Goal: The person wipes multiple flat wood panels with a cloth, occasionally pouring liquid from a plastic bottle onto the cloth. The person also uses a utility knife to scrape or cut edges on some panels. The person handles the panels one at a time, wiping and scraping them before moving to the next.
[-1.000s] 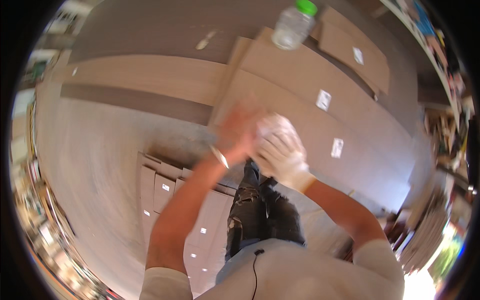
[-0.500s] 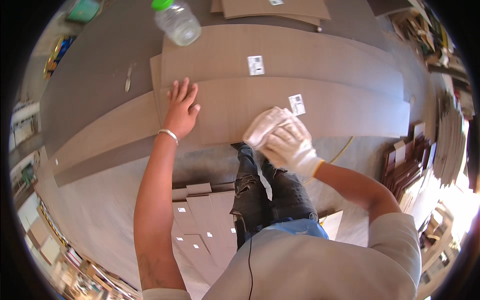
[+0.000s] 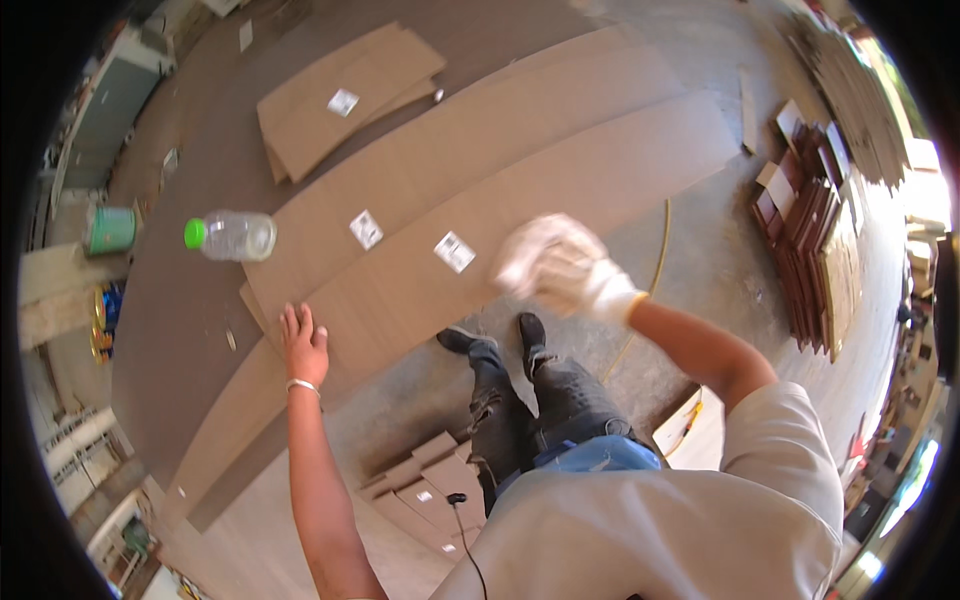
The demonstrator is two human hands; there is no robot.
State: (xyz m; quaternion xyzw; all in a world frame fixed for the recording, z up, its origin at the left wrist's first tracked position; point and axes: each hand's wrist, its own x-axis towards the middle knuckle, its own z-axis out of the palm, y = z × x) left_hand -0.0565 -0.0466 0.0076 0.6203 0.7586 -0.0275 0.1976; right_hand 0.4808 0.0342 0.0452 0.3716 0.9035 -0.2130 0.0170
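Hand (left) [image 3: 305, 352] flat on panel [image 3: 510, 205]

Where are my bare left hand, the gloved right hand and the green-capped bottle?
Left hand [image 3: 305, 355]: head view, on the back of the hand.
Gloved right hand [image 3: 577, 278]: head view, on its back.
Green-capped bottle [image 3: 241, 236]: head view, on its clear body.

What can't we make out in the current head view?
All head view:
- Pale wad in the right hand: material and edges lost to motion blur.
- Left hand: palm hidden under its own back.
- White label: print too small.
- Lower boards: partly hidden behind legs and shirt.
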